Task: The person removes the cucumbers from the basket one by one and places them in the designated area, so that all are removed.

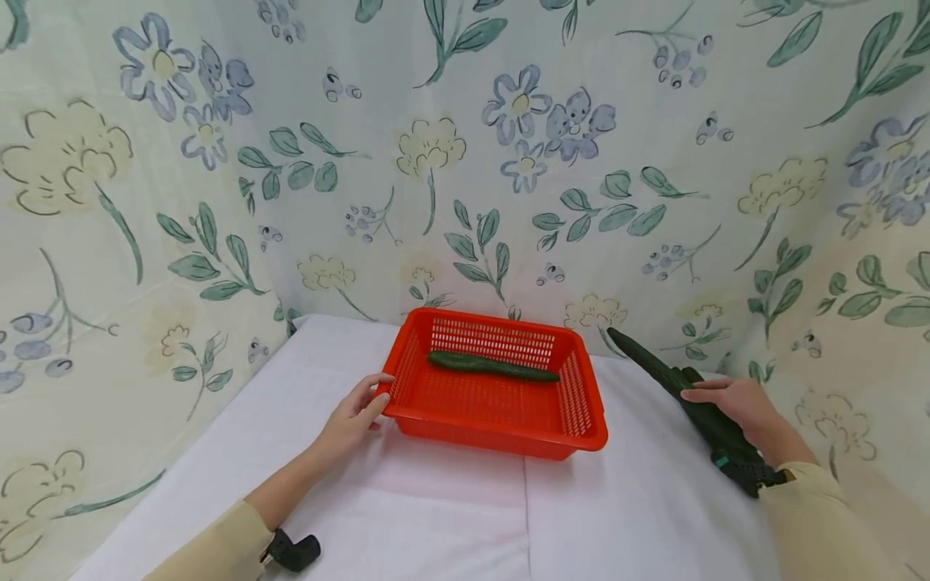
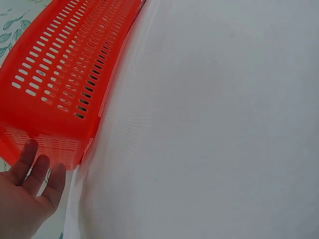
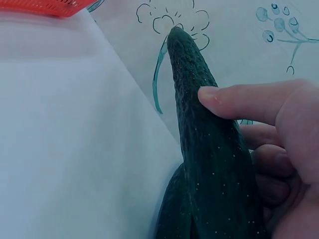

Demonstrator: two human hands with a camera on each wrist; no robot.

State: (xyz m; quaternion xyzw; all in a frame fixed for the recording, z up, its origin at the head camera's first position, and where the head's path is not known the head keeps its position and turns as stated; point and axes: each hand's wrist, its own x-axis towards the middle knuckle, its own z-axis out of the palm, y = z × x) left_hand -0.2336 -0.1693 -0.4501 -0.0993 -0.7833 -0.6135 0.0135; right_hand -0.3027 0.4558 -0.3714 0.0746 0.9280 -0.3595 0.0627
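A red plastic basket (image 1: 487, 436) with slotted walls stands on the white cloth, one dark green cucumber (image 1: 494, 366) lying inside it. At its left end my left hand (image 1: 352, 420) holds the rim near the front corner; in the left wrist view several fingers (image 2: 56, 181) meet the outer wall, the thumb out of sight. To the right of the basket, my right hand (image 1: 741, 407) grips a long cucumber (image 3: 212, 149), thumb on one side and fingers curled behind. Its tip points up toward the back wall. Another cucumber (image 3: 172, 214) lies beside and below it.
A floral-patterned curtain (image 1: 436, 202) rises behind the table and along both sides. White cloth (image 1: 450, 516) covers the table. A dark wrist device (image 1: 294, 553) sits on the left wrist, and another device (image 1: 741, 470) on the right.
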